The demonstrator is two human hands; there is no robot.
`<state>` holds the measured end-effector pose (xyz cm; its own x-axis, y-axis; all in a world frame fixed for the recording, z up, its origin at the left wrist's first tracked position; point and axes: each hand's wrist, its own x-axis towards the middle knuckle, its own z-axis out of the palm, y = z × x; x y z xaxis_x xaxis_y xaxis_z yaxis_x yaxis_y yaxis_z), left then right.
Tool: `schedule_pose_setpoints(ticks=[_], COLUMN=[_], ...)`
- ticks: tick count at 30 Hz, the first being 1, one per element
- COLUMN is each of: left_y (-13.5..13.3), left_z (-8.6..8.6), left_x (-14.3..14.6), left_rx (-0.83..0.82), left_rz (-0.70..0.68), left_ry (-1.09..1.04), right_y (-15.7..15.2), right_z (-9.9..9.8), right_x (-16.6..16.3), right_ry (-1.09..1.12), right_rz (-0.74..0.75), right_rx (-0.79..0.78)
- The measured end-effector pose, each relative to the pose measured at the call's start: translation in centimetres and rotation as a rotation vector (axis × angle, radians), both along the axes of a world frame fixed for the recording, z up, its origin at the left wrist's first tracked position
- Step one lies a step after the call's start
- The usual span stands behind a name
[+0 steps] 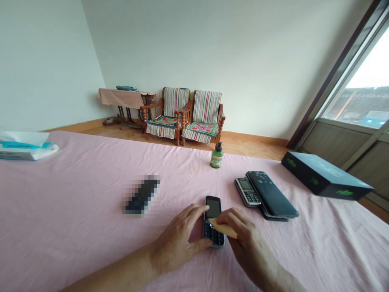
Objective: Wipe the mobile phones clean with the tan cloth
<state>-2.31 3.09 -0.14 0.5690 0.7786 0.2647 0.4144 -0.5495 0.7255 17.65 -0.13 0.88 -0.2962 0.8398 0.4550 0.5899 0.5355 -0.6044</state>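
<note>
A black keypad mobile phone point(214, 207) lies face up on the pink cloth, its screen end pointing away from me. My left hand point(179, 233) grips it along its left side, fingertips by the screen and thumb near the lower keys. In my right hand point(243, 231) is a folded yellow cloth point(225, 229), pressed on the upper part of the keypad. Some of the keys are hidden under the cloth. To the right, a silver keypad phone point(251, 196) rests beside a large dark smartphone point(270, 192), with another dark flat thing underneath.
A pixelated dark object point(142, 196) lies to the left. A green spray bottle point(216, 157) stands farther back, and a black box point(322, 174) sits at right. A tissue pack point(27, 150) is at far left. Two wooden armchairs point(202, 111) stand beyond the pink-covered surface point(91, 194).
</note>
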Motion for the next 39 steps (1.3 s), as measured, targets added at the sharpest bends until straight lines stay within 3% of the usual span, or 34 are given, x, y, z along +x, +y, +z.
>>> schedule_pose_setpoints(ticks=[5, 10, 19, 28, 39], left_y=[-0.1, -0.1, 0.0, 0.0, 0.0], left_z=[0.3, 0.7, 0.6, 0.4, 0.3], left_x=[0.1, 0.1, 0.1, 0.2, 0.2], left_rx=[0.014, 0.008, 0.016, -0.023, 0.032], left_rz=[-0.005, -0.067, -0.035, -0.019, -0.077], left_ry=[-0.031, -0.049, -0.05, -0.087, -0.142], right_y=[0.1, 0.1, -0.5, -0.2, 0.5], right_z=[-0.8, -0.7, -0.3, -0.9, -1.2], right_x=[-0.7, -0.8, -1.0, -0.8, -0.8], right_ry=[-0.127, -0.251, -0.398, -0.288, -0.168], right_rz=[0.0, -0.03, -0.018, -0.132, 0.049], right_rx=[0.125, 0.12, 0.229, 0.071, 0.122])
